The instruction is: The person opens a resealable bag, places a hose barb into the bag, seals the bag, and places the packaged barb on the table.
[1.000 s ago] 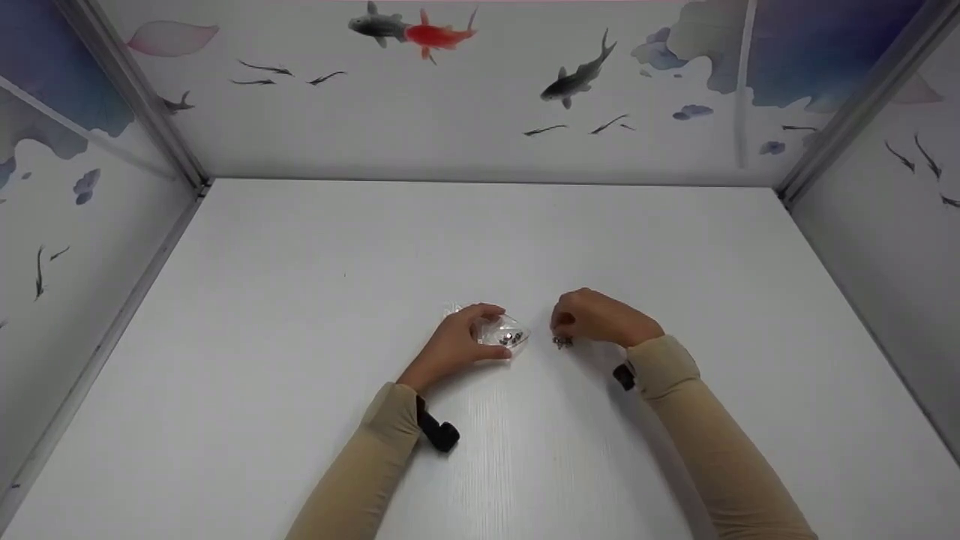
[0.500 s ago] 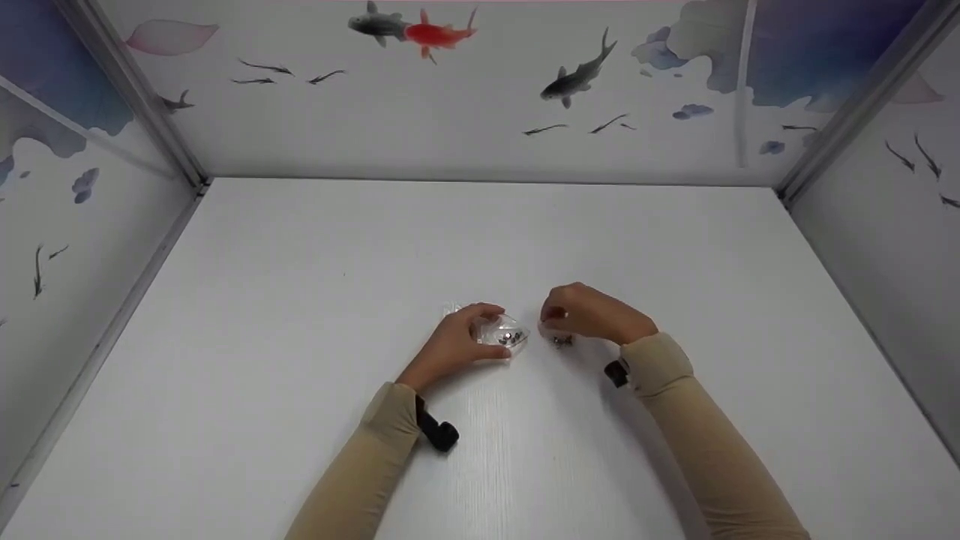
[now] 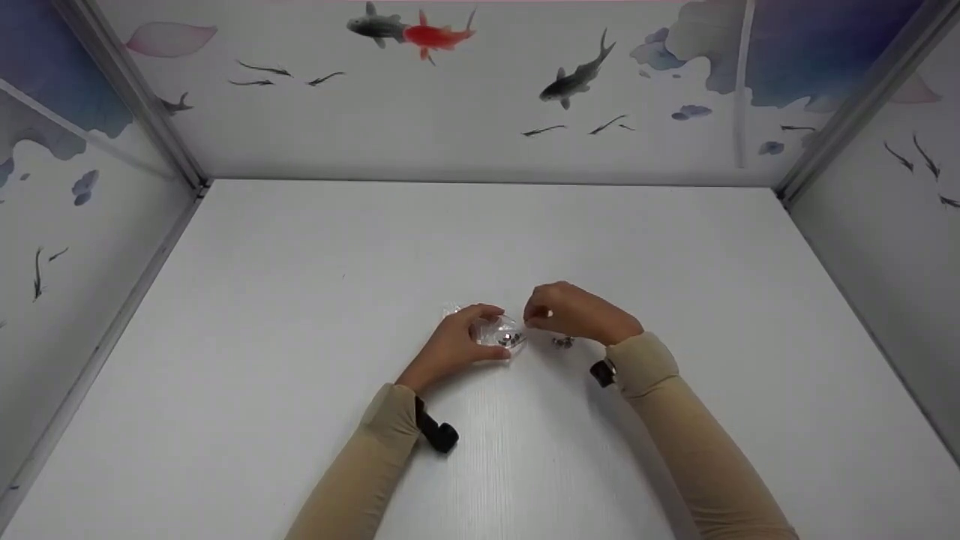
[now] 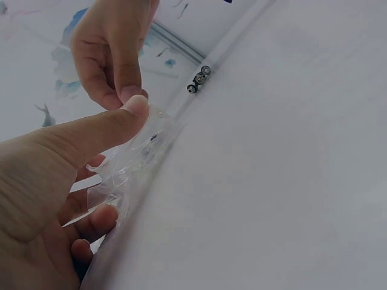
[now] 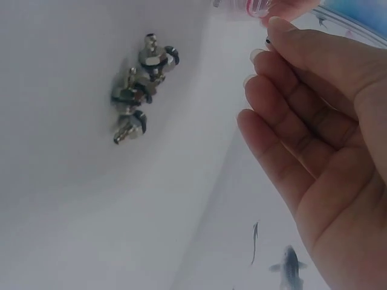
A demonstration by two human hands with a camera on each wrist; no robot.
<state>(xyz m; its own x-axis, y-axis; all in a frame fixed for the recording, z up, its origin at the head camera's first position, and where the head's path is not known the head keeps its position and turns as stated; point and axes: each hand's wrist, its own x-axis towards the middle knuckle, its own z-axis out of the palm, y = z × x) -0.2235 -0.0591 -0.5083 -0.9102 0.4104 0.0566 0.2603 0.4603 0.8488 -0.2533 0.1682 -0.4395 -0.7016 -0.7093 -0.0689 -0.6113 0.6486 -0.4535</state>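
Observation:
My left hand (image 3: 456, 339) holds a clear plastic bag (image 4: 148, 136) on the table, its mouth facing right and kept apart between thumb and fingers. Several small metal pieces (image 3: 510, 340) lie inside the bag. Close to the bag's mouth is my right hand (image 3: 574, 309), thumb and index finger pinched together. Between those fingertips a tiny dark bit (image 5: 268, 41) shows; most of that piece is hidden. Beneath the right hand lies a small cluster of silvery metal hose fittings (image 5: 134, 93), with hex bodies and barbed ends, touching one another.
A white table (image 3: 300, 435) carries everything, enclosed by white panels printed with fish at the back (image 3: 480, 112) and both sides. Each wrist wears a black camera, one of them the left wrist camera (image 3: 442, 437).
My right hand has moved left from the fittings cluster to the bag's mouth, fingertips pinched. The left hand and bag have stayed put.

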